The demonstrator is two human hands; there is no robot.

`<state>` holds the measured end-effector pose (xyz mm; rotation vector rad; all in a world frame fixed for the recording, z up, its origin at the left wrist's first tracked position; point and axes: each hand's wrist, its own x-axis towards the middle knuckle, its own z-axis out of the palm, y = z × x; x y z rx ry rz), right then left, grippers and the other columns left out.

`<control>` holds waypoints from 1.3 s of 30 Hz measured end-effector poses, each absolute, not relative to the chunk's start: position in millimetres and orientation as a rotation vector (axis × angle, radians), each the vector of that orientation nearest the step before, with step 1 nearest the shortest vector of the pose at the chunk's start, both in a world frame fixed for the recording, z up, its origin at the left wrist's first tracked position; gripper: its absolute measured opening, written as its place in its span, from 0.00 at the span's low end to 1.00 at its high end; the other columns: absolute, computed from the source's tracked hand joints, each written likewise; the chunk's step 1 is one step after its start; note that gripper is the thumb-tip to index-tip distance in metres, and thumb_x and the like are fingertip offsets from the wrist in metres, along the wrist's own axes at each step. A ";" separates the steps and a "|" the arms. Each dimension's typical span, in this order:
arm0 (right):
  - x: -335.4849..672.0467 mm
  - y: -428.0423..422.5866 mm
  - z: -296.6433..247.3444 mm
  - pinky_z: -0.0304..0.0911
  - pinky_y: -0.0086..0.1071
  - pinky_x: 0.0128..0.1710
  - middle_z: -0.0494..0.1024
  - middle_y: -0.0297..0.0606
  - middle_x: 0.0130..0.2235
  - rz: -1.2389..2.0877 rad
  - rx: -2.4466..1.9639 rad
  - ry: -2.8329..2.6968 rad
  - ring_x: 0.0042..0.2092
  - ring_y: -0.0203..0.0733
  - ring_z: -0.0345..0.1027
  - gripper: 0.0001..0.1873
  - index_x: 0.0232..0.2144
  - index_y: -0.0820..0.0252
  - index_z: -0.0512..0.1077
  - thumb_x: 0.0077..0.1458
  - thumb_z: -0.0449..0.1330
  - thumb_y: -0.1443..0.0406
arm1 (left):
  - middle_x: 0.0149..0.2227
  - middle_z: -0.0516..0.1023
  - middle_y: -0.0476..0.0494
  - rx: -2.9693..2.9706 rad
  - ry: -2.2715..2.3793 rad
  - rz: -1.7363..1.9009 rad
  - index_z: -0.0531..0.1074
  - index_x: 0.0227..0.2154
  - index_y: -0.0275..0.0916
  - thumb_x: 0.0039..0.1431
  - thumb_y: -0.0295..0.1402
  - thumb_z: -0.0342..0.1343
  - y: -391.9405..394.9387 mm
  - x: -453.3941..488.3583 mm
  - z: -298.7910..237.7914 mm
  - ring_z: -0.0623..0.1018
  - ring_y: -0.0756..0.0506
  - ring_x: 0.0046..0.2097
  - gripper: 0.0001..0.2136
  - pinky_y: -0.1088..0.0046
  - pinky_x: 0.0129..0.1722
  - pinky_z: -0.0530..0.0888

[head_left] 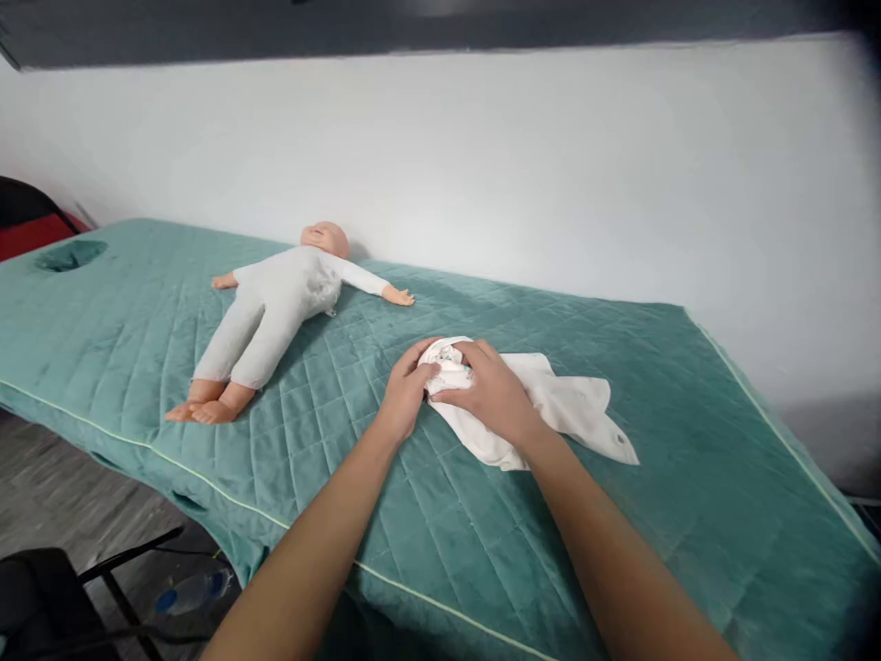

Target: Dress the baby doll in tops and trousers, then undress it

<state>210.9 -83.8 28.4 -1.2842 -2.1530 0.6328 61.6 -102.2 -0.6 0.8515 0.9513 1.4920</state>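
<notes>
A white baby garment [551,390] lies partly flat on the green quilted cover, its near left end bunched up between my hands. A small print shows on the gathered part. My left hand [407,386] grips the left edge of the bunch, thumb on top. From the right, my right hand [492,390] closes on the same bunch, its fingers reaching into the folds. Further left, a baby doll [279,298] in a white cloth body lies on its back, arms spread, apart from both hands.
The green quilted cover [688,514] drapes a long bed against a white wall [523,184]. A face hole [72,255] is at its far left end. Below left are a black chair [48,597] and a plastic bottle [193,592] on the floor.
</notes>
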 end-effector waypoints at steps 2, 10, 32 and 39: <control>217.7 -86.2 26.0 0.63 0.44 0.56 0.69 0.39 0.51 0.618 -1.268 -2.111 0.56 0.51 0.65 0.33 0.51 0.50 0.70 0.44 0.75 0.53 | 0.46 0.81 0.46 0.847 0.899 1.479 0.79 0.47 0.40 0.48 0.28 0.59 -102.5 61.5 0.9 0.77 0.46 0.43 0.20 0.75 0.40 0.71; 222.0 -88.4 23.2 0.60 0.48 0.62 0.67 0.40 0.57 0.638 -1.155 -2.027 0.62 0.51 0.61 0.31 0.54 0.49 0.66 0.50 0.71 0.55 | 0.46 0.83 0.42 0.789 0.779 1.456 0.80 0.46 0.37 0.49 0.29 0.55 -103.4 57.9 1.7 0.79 0.43 0.44 0.20 0.70 0.42 0.73; 221.5 -96.0 34.5 0.58 0.51 0.62 0.74 0.38 0.60 0.377 -0.821 -2.311 0.62 0.50 0.65 0.18 0.31 0.52 0.57 0.54 0.67 0.66 | 0.31 0.79 0.48 0.438 0.874 1.564 0.76 0.41 0.36 0.53 0.25 0.61 -97.8 53.9 1.7 0.76 0.51 0.29 0.11 0.76 0.32 0.72; 220.3 -102.8 39.7 0.48 0.54 0.69 0.76 0.36 0.60 0.195 -0.722 -2.365 0.65 0.47 0.64 0.12 0.29 0.53 0.60 0.55 0.61 0.70 | 0.34 0.81 0.47 0.335 0.795 1.550 0.75 0.41 0.36 0.57 0.22 0.58 -91.8 45.6 -5.9 0.78 0.51 0.31 0.10 0.77 0.34 0.74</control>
